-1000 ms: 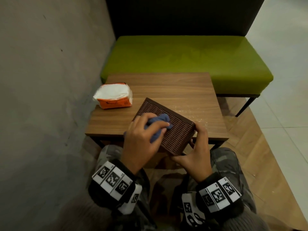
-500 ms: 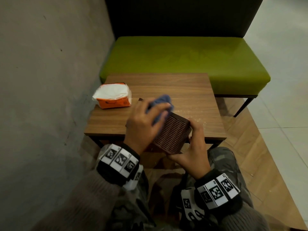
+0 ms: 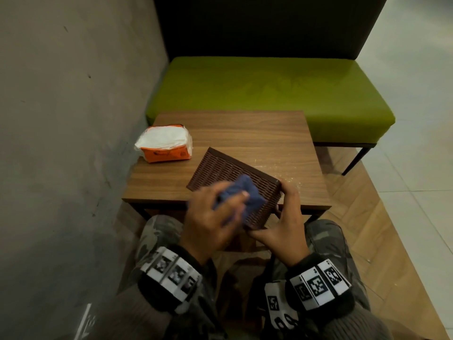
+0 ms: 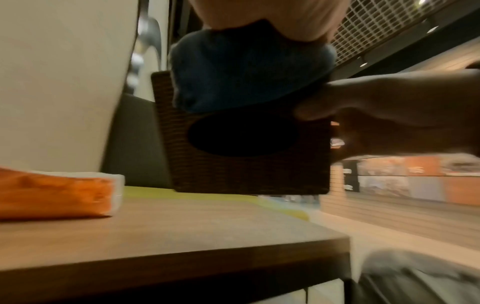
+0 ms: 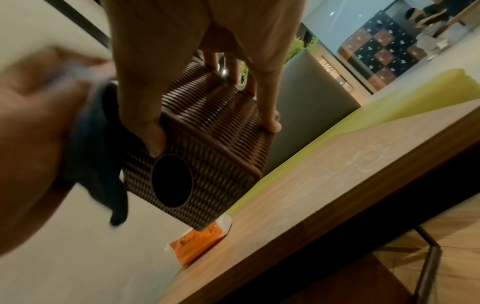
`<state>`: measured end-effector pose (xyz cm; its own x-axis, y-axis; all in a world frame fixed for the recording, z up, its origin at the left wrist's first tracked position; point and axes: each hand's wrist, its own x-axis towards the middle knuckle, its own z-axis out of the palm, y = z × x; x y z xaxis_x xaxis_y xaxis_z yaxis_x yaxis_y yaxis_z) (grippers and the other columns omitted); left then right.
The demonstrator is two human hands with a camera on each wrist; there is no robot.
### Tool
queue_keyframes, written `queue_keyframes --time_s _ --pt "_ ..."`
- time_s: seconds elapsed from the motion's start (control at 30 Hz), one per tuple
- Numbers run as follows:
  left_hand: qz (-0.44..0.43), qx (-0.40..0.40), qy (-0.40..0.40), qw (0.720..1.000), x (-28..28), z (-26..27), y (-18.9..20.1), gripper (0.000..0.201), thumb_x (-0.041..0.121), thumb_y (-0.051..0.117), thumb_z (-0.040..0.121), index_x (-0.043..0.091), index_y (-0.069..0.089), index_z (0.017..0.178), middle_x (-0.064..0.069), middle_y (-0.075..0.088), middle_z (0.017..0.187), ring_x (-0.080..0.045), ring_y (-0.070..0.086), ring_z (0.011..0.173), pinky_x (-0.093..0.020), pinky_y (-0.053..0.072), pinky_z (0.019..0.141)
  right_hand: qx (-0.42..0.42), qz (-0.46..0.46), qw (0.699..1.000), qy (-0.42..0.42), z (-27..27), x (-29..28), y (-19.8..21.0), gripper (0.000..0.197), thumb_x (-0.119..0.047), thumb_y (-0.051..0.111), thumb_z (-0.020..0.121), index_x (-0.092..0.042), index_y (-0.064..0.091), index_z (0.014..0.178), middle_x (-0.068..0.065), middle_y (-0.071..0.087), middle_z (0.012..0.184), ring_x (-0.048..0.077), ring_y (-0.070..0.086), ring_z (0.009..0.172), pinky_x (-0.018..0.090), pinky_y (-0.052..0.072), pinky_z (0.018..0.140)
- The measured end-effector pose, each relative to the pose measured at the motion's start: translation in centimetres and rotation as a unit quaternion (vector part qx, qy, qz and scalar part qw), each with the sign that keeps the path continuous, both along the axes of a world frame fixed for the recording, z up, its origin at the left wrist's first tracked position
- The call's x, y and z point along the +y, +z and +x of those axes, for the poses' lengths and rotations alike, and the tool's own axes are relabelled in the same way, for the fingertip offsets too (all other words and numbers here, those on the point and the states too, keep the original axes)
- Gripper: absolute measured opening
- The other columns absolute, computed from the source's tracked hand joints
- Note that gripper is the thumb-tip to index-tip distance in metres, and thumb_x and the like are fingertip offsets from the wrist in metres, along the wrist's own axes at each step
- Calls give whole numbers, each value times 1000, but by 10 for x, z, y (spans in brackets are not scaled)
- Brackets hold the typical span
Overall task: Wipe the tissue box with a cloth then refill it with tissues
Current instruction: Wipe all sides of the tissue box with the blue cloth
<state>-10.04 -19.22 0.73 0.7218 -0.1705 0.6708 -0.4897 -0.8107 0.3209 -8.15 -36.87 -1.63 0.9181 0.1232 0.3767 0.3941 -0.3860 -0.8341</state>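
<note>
A dark brown woven tissue box is held tilted over the near edge of the wooden table. My right hand grips its near right corner, thumb on one face and fingers across the other. The oval opening faces down towards me. My left hand holds a bunched blue cloth and presses it on the box's upper face near the close end. An orange pack of white tissues lies at the table's left side.
A green bench with a dark backrest stands behind the table. A grey wall runs close along the left. My knees in camouflage trousers sit under the table's near edge. Pale specks dot the table's right part.
My left hand has drawn the cloth back from the box's far end to its near end. The box has tipped flatter, showing more of its upper face.
</note>
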Motion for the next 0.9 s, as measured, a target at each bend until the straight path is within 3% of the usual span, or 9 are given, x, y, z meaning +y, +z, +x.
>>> queue_keyframes --time_s 0.13,0.2,0.27,0.4,0.53,0.6,0.7,0.83,0.9 --pt "-305 201 198 909 48 23 10 21 37 59 88 17 61 84 -9 61 87 -19 60 80 -36 50 72 31 37 999 -5 -4 -9 -1 98 -44 85 55 -34 29 134 -24 32 132 1 39 126 33 50 97" --pt "-484 389 162 767 64 27 17 35 51 54 86 18 63 78 -5 67 74 -14 65 64 -29 55 60 64 100 993 -7 -5 -10 5 98 -40 87 52 -47 26 129 -23 35 134 -7 38 126 19 50 92" --pt "-517 549 90 650 64 21 22 62 70 44 75 16 65 96 -9 72 91 -19 69 80 -27 58 65 75 140 987 -18 -1 -10 8 100 -40 88 50 -52 25 128 -14 38 137 -2 40 129 17 50 90" --pt "-535 593 14 602 29 4 33 98 80 38 64 11 46 133 -23 55 126 -39 49 123 -42 44 95 64 156 986 -9 1 -2 14 101 -36 88 51 -44 26 131 -4 40 137 5 43 129 17 49 92" --pt "-616 551 -48 561 7 7 36 112 71 79 28 8 61 118 -21 61 122 -32 61 110 -41 44 91 59 157 986 6 -8 5 12 102 -33 86 53 -40 23 133 -10 39 137 -3 46 123 13 47 93" --pt "-629 505 -69 587 8 15 29 118 62 87 28 18 50 131 -14 61 124 -26 62 110 -45 44 97 66 158 985 -1 -7 3 10 104 -36 85 52 -32 23 135 -8 44 134 -4 48 120 9 44 92" --pt "-551 429 -56 713 3 19 26 130 64 84 37 34 17 144 -7 57 125 -22 57 116 -45 45 100 92 159 983 -3 -5 1 12 104 -40 83 51 -25 23 135 -16 48 126 -12 53 110 4 42 86" --pt "-486 327 -31 810 -8 17 25 118 54 77 49 41 5 142 1 50 130 -9 53 118 -30 46 99 136 152 979 5 -2 2 15 103 -44 81 51 -40 20 133 -21 48 123 -14 54 108 6 45 84" --pt "-466 274 -9 841 -12 16 24 116 49 74 54 40 1 142 3 43 136 -5 48 123 -30 43 103 151 112 982 10 -2 2 17 118 -57 83 49 -52 5 137 -15 40 139 -8 45 125 22 44 101"
